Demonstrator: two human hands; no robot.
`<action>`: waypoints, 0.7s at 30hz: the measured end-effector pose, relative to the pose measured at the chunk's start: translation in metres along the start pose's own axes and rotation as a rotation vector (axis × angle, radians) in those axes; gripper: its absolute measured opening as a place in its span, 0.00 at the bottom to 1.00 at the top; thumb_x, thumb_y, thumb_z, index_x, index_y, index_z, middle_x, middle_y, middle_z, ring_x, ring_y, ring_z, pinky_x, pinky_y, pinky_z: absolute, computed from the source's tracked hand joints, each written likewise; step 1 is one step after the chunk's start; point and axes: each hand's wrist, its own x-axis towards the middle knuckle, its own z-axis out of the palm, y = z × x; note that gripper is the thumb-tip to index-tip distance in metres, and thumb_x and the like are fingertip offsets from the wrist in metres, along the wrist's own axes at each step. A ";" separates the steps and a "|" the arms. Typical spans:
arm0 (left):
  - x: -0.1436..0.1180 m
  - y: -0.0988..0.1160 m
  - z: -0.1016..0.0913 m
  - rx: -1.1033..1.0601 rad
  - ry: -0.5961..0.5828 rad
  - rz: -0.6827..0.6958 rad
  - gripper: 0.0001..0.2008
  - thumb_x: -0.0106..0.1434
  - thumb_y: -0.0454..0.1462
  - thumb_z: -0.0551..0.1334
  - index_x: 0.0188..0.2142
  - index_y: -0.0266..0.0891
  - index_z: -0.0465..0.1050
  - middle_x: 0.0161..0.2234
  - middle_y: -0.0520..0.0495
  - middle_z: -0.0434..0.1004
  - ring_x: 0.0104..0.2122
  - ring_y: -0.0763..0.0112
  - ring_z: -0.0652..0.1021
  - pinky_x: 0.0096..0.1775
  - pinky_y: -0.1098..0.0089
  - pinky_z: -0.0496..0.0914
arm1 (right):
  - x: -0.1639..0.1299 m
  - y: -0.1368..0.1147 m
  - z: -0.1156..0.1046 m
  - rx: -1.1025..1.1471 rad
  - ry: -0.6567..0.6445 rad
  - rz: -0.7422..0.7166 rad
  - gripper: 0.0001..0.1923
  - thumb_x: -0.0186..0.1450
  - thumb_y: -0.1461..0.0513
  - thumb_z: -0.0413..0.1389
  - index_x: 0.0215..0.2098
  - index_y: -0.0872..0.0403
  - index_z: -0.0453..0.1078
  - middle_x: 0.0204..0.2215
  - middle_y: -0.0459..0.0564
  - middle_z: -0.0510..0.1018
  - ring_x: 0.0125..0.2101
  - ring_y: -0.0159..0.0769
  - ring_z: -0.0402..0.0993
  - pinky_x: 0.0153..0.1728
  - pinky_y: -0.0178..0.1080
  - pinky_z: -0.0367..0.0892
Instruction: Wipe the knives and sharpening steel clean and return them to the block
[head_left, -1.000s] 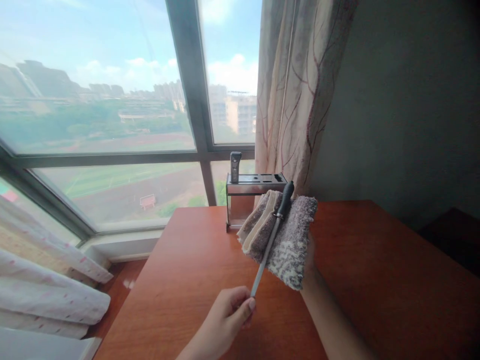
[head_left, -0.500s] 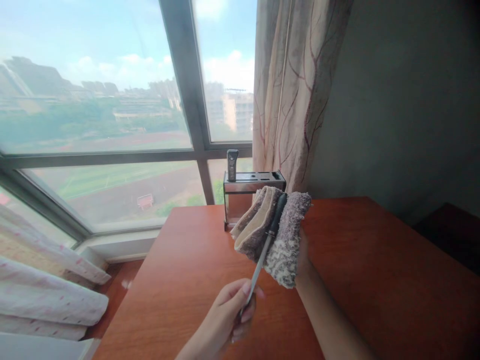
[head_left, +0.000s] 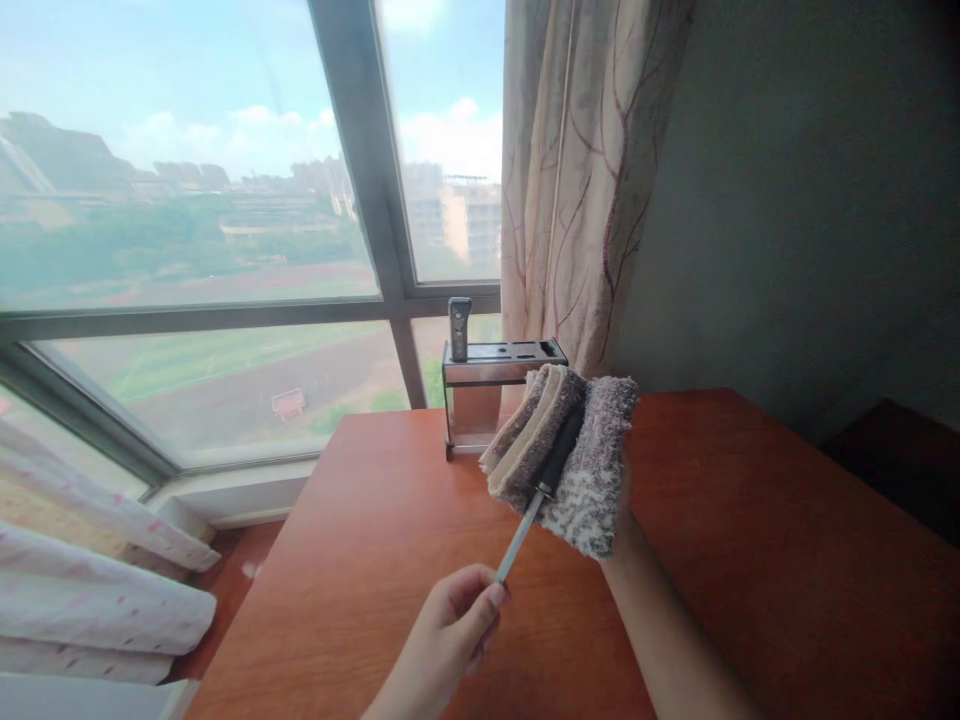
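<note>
My left hand (head_left: 463, 612) is closed around the metal rod of a sharpening steel (head_left: 521, 538), near its lower end. The steel slants up to the right, and its black handle lies against a folded grey-and-white fluffy cloth (head_left: 592, 475) with beige edging. Behind the cloth, my right hand (head_left: 624, 510) supports it; most of the fingers are hidden by the fabric. The cloth folds partly round the handle, open toward me. Just beyond stands a knife block (head_left: 506, 372) with a clear front, and one knife (head_left: 459, 330) sits upright in its left slot.
A reddish-brown wooden table (head_left: 360, 540) lies under both hands. Large windows (head_left: 187, 230) run along the left and back. A patterned curtain (head_left: 577, 180) hangs behind the block, and pale fabric (head_left: 97, 580) hangs at lower left.
The cloth has shifted slightly right and opened wider, so more of the black handle shows. My left hand has moved a little right along with the steel. The view has shifted slightly.
</note>
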 end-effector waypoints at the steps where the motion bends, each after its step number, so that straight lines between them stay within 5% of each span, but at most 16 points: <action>1: -0.001 -0.001 0.000 0.014 0.015 0.006 0.21 0.54 0.53 0.63 0.29 0.37 0.66 0.16 0.60 0.55 0.14 0.84 0.52 0.16 0.78 0.45 | 0.000 -0.002 0.001 0.075 -0.080 0.071 0.30 0.57 0.39 0.43 0.39 0.49 0.74 0.44 0.53 0.78 0.39 0.46 0.76 0.34 0.49 0.66; 3: -0.003 -0.003 0.001 0.017 0.052 0.028 0.21 0.53 0.53 0.64 0.30 0.37 0.66 0.17 0.60 0.56 0.13 0.84 0.53 0.15 0.78 0.46 | -0.001 -0.005 0.004 0.186 -0.166 0.138 0.28 0.57 0.40 0.44 0.39 0.47 0.73 0.46 0.50 0.78 0.40 0.46 0.76 0.35 0.49 0.67; 12: 0.008 -0.006 0.008 0.016 0.112 0.102 0.24 0.54 0.54 0.63 0.36 0.34 0.69 0.16 0.58 0.58 0.14 0.81 0.57 0.15 0.76 0.51 | 0.003 0.012 0.004 0.183 -0.106 0.060 0.24 0.56 0.40 0.50 0.37 0.46 0.72 0.37 0.47 0.81 0.42 0.45 0.75 0.39 0.47 0.71; 15: 0.009 -0.004 0.014 0.029 0.161 0.147 0.24 0.54 0.54 0.63 0.37 0.33 0.70 0.17 0.59 0.56 0.15 0.81 0.57 0.17 0.77 0.51 | 0.006 0.013 -0.001 0.075 -0.004 -0.066 0.24 0.50 0.42 0.59 0.37 0.47 0.72 0.34 0.47 0.81 0.40 0.43 0.76 0.39 0.44 0.71; 18: 0.009 -0.003 0.019 0.011 0.189 0.154 0.23 0.55 0.52 0.63 0.36 0.33 0.71 0.18 0.58 0.54 0.17 0.81 0.57 0.18 0.77 0.50 | 0.011 0.012 -0.001 -0.022 0.191 -0.249 0.19 0.48 0.55 0.66 0.37 0.48 0.72 0.32 0.42 0.81 0.34 0.36 0.77 0.37 0.38 0.72; 21: 0.007 -0.003 0.022 -0.072 0.144 0.092 0.22 0.55 0.51 0.64 0.36 0.33 0.71 0.18 0.58 0.54 0.17 0.82 0.55 0.19 0.77 0.47 | 0.013 0.011 0.000 -0.034 0.249 -0.246 0.16 0.49 0.59 0.65 0.37 0.48 0.72 0.31 0.41 0.81 0.31 0.35 0.77 0.34 0.36 0.72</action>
